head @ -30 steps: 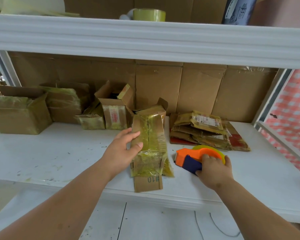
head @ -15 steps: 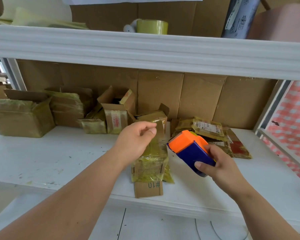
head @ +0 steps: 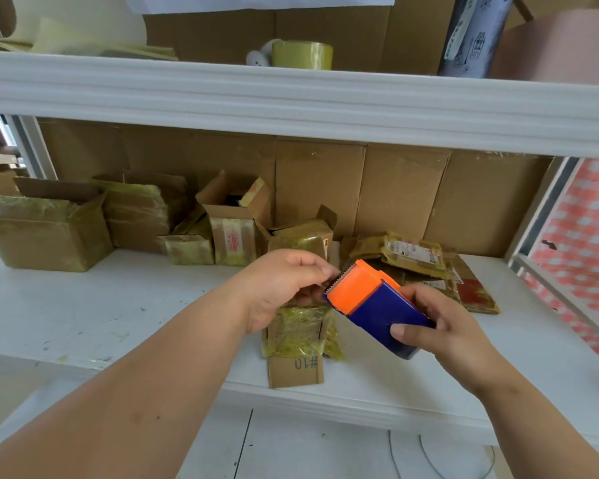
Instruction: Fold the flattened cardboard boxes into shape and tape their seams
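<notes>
Fingertips (head: 325, 269) of the left hand (head: 281, 288) were curled together in a narrow pinch at the serrated edge of the tape dispenser (head: 374, 305); whether any tape lay between them cannot be told. Fingers of the right hand (head: 440, 326) were wrapped round the blue body of the dispenser, thumb on the near face, holding it above the shelf (head: 101, 305) with the orange head tilted up and to the left.

One second earlier the dispenser rested on the shelf under the right hand, and the left hand lay flat against the flattened box (head: 300, 337). Half a second earlier the dispenser was already lifted, and the left hand was raised off the box with its fingertips just short of the orange head. The fingertips had since closed the gap to the blade.

The flattened box lay unmoved on the near edge of the shelf, below both hands, its near flap marked "#10" overhanging the edge. To the right and farther back lay a stack of flattened boxes (head: 415, 257). Erected boxes (head: 45, 229) stood along the far left. A tape roll (head: 301, 55) sat on the upper shelf (head: 291, 102).
</notes>
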